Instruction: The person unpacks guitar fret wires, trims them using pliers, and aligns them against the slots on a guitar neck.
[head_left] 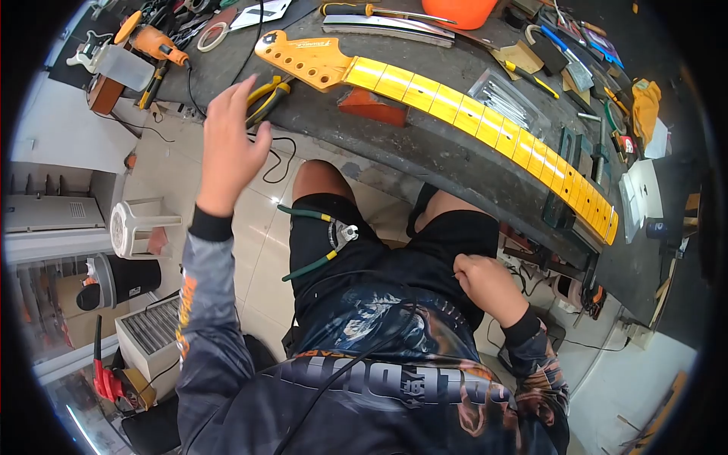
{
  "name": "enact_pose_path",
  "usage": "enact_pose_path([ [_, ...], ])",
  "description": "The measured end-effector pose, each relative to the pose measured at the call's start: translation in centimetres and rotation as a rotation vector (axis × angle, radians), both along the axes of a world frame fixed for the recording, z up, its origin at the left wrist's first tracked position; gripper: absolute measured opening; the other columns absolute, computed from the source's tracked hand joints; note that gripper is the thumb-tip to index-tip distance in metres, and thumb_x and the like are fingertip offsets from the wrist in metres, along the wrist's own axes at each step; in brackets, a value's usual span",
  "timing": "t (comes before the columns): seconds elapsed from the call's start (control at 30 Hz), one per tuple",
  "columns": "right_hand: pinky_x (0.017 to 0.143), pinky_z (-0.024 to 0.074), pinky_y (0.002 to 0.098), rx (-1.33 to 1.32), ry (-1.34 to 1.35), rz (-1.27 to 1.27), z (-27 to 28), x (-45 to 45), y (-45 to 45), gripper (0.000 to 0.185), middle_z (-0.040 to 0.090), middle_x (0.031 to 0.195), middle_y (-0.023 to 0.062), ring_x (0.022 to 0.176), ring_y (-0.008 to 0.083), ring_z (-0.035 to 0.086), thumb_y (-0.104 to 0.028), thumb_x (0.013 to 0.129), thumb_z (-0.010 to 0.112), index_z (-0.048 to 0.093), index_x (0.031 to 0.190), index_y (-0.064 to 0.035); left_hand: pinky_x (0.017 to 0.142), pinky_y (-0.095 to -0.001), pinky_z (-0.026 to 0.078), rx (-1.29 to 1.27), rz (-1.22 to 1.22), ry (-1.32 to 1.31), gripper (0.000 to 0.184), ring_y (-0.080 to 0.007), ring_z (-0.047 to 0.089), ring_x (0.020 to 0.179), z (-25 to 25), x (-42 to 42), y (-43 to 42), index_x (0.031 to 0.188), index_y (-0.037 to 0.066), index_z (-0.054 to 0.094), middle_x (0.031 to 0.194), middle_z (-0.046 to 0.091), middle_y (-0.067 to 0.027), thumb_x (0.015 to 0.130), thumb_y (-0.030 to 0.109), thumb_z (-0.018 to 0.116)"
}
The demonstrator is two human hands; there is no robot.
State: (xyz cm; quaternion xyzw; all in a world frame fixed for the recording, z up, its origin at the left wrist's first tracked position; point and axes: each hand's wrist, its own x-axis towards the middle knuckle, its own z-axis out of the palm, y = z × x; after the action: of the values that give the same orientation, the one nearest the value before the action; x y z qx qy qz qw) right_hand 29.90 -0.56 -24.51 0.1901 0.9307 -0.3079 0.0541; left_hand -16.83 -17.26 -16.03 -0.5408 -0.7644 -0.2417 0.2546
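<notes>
Shirt [235, 409] nearest. Guitar neck [470, 117] ahead-right of left hand [231, 148], nearer, fingers apart; long axis left-to-right; right hand [489, 287] curled, fingers together.

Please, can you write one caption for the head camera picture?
Guitar neck on cluttered workbench, left hand open near yellow-and-black pliers, right hand lowered.
</notes>
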Motion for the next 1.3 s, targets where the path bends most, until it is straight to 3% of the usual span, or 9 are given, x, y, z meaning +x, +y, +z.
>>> enact_pose_path([
  [0.2,0.087,0.0567,0.0488,0.269,-0.026,0.088,1.9,-1.0,-0.1,0.005,0.074,0.082,0.0172,0.082,0.0386,0.075,-0.006,0.091,0.070,0.066,0.092,-0.0047,0.102,-0.0536,0.055,-0.481,0.166,-0.047,0.054,-0.0407,0.063,0.128,1.3,-1.9,2.0,0.138,0.003,0.062,0.129,0.064,-0.0176,0.085,0.010,0.068],
  [0.33,0.085,0.0566,0.0509,0.209,0.093,-0.070,1.9,-1.3,0.2,0.006,0.075,0.085,0.0179,0.080,0.0415,0.074,-0.005,0.094,0.069,0.063,0.096,-0.0041,0.088,-0.0470,0.059,-0.417,0.178,-0.169,0.053,-0.0433,0.068,0.099,-0.2,-1.6,-2.0,0.133,0.003,0.058,0.122,0.062,-0.0198,0.082,0.011,0.072],
  [0.53,0.077,0.0574,0.0502,-0.310,0.308,-0.300,3.8,-5.1,-1.8,0.012,0.077,0.093,0.0173,0.089,0.0435,0.075,-0.010,0.105,0.068,0.061,0.112,-0.0028,0.066,-0.0261,0.046,0.373,-0.417,-2.165,0.047,-0.0084,0.055,0.081,-5.3,7.2,-8.2,0.135,0.012,0.055,0.122,0.056,-0.0024,0.093,0.016,0.076],
  [0.67,0.075,0.0556,0.0413,-0.497,0.409,-0.326,7.6,-8.4,-2.7,0.013,0.075,0.091,0.0167,0.084,0.0363,0.076,-0.011,0.109,0.069,0.062,0.115,-0.0018,0.066,-0.0272,0.046,-0.095,-0.135,-2.005,0.048,-0.0089,0.055,0.081,-4.6,15.3,-5.9,0.142,0.008,0.057,0.119,0.060,-0.0035,0.097,0.008,0.074],
  [0.73,0.070,0.0523,0.0364,-0.521,0.425,-0.328,8.5,-9.2,-2.9,0.012,0.072,0.087,0.0146,0.075,0.0289,0.072,-0.010,0.110,0.069,0.063,0.116,-0.0016,0.084,-0.0292,0.053,-0.185,-0.348,-1.922,0.032,-0.0128,0.065,0.093,-4.3,16.8,-4.9,0.135,0.002,0.068,0.115,0.068,-0.0042,0.103,0.006,0.071],
  [0.83,0.065,0.0494,0.0342,-0.523,0.477,-0.329,10.3,-9.7,-3.4,0.011,0.071,0.084,0.0127,0.068,0.0232,0.068,-0.008,0.109,0.071,0.064,0.115,-0.0012,0.093,-0.0331,0.053,-0.114,-0.462,-1.177,0.025,-0.0194,0.067,0.097,-5.0,18.2,-3.2,0.125,0.001,0.076,0.106,0.074,-0.0065,0.110,0.021,0.074],
  [0.93,0.061,0.0472,0.0330,-0.542,0.506,-0.357,11.8,-9.7,-3.9,0.010,0.069,0.083,0.0107,0.064,0.0201,0.065,-0.007,0.108,0.072,0.066,0.114,-0.0012,0.091,-0.0351,0.054,-0.123,-0.438,-0.883,0.028,-0.0215,0.068,0.096,-4.0,17.9,-1.9,0.128,0.002,0.077,0.105,0.075,-0.0077,0.110,0.024,0.075],
  [0.97,0.061,0.0473,0.0332,-0.517,0.528,-0.343,12.0,-9.6,-4.0,0.009,0.068,0.083,0.0104,0.064,0.0204,0.065,-0.006,0.108,0.072,0.066,0.113,-0.0013,0.092,-0.0396,0.057,-0.015,-0.429,-1.049,0.031,-0.0326,0.072,0.099,-4.4,18.5,-1.6,0.134,0.004,0.074,0.107,0.077,-0.0109,0.105,0.012,0.078],
  [1.3,0.066,0.0516,0.0357,-0.506,0.638,-0.310,11.7,-9.4,-4.9,0.011,0.066,0.096,0.0129,0.072,0.0256,0.069,-0.002,0.107,0.072,0.068,0.117,0.0010,0.103,-0.0393,0.060,0.015,-0.520,-1.087,0.074,-0.0364,0.073,0.125,-3.9,19.1,0.1,0.159,0.006,0.055,0.153,0.057,-0.0201,0.092,-0.023,0.061],
])
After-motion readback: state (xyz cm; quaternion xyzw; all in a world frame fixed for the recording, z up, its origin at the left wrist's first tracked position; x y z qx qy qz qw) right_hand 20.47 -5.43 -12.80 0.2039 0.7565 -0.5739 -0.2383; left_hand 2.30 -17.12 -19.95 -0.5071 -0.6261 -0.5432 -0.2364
